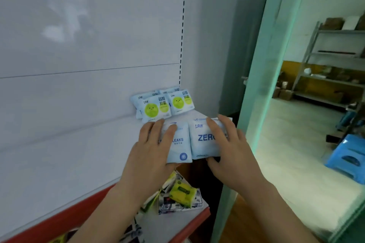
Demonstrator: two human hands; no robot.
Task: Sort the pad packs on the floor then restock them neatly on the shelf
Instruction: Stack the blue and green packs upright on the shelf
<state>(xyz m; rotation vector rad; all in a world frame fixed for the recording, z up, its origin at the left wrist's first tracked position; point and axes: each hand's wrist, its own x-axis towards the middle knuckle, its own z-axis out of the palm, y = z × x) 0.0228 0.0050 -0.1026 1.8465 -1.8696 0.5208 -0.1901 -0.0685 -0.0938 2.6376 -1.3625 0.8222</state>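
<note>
**Two ZERO LEAKS packs at the shelf's right end, both hands on them**

Both hands are up at the white shelf (79, 144). The left hand (152, 152) lies over the left pad pack (180, 144), the one that reads "LEAKS", its fingers (169, 130) spread and curled over the pack's top edge, thumb tucked low beneath its bottom edge. The right hand (231, 144) takes the right pad pack (203, 140), the one that reads "ZERO": fingers wrapped over the top right corner, thumb pinching in under the bottom edge. So each hand holds its own pack, and the two packs stand side by side, touching along their inner edges, faces to the camera, at the front right of the shelf.

Just behind them, toward the back panel, sit the green-dot pad packs (158, 107): pale blue, each with a round green smiley. Two stand in front and more peek out behind, leaning slightly. The front left one stands just beside the left hand's fingertips; whether they touch I cannot tell.

Down below, a lower shelf with a red front edge (199, 221) carries a jumble of small packets, a yellow-green packet (182, 191) on top. To the right, past a pale green door frame (262, 104), a blue plastic stool (349, 156) stands on the floor, with a metal rack (325, 53) of boxes further back.
</note>
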